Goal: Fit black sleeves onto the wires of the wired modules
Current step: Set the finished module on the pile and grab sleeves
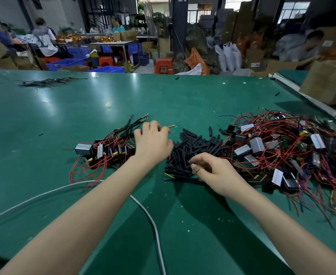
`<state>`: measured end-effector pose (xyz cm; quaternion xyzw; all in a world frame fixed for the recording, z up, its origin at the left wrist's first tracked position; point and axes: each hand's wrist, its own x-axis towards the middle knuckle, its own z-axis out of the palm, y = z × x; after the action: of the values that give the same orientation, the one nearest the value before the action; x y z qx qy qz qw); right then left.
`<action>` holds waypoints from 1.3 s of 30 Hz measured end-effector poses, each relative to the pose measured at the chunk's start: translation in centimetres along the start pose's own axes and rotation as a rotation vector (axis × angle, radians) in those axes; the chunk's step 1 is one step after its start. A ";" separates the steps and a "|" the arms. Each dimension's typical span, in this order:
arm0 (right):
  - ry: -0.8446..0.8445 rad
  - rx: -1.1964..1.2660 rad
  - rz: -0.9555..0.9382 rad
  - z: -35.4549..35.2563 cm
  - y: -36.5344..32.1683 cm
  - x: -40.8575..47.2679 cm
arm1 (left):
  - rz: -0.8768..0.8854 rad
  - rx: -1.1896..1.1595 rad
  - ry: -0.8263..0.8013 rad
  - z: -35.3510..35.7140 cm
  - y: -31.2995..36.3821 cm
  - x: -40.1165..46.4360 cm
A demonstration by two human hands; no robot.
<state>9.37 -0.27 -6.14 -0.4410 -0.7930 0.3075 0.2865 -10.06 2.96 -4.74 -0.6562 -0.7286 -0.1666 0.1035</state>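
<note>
A heap of loose black sleeves (pixel 194 149) lies mid-table. To its left is a small pile of wired modules (pixel 103 150) whose wires wear black sleeves. A large tangle of unsleeved modules with red wires (pixel 282 147) lies to the right. My left hand (pixel 152 143) reaches over the small pile, its fingers curled round a sleeved wire (pixel 172 126) whose yellow tip sticks out to the right. My right hand (pixel 212 171) rests on the near edge of the sleeve heap with thumb and fingers curled. Whether it pinches a sleeve is hidden.
A white cable (pixel 149 215) snakes across the green table (pixel 83 108) between my forearms. Black wire scraps (pixel 44 82) lie at the far left. A cardboard box (pixel 327 82) stands at the far right beside a white rail. People work at benches beyond the table.
</note>
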 end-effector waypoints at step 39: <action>0.247 0.698 0.461 -8.7 5.2 -4.4 | -0.252 -0.935 0.541 1.2 4.1 -11.3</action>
<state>20.41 0.09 -5.16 -0.5167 -0.4820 0.5581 0.4350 -4.62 -6.72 -9.56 -0.4737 -0.5976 -0.6459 -0.0361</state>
